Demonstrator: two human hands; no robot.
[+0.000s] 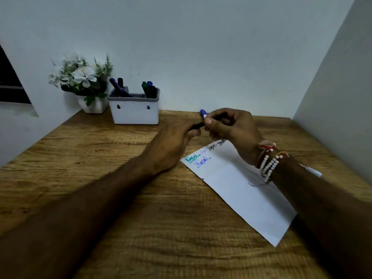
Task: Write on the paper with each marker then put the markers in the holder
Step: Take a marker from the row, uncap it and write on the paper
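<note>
My left hand (173, 137) and my right hand (231, 127) meet above the far end of the white paper (241, 188). The right hand grips a blue marker (203, 113) whose blue end sticks up past the fingers. The left hand holds a dark marker (196, 125), only a short piece of which shows between the fingers. The paper lies at a slant on the table, with green, blue and black handwriting along its far edge. The white holder (134, 109) stands at the back left with several markers upright in its compartments.
A white pot of artificial white flowers (82, 81) sits left of the holder against the wall. The wooden table (100, 158) meets walls at the back and on the right. Beaded bracelets (269, 160) circle my right wrist.
</note>
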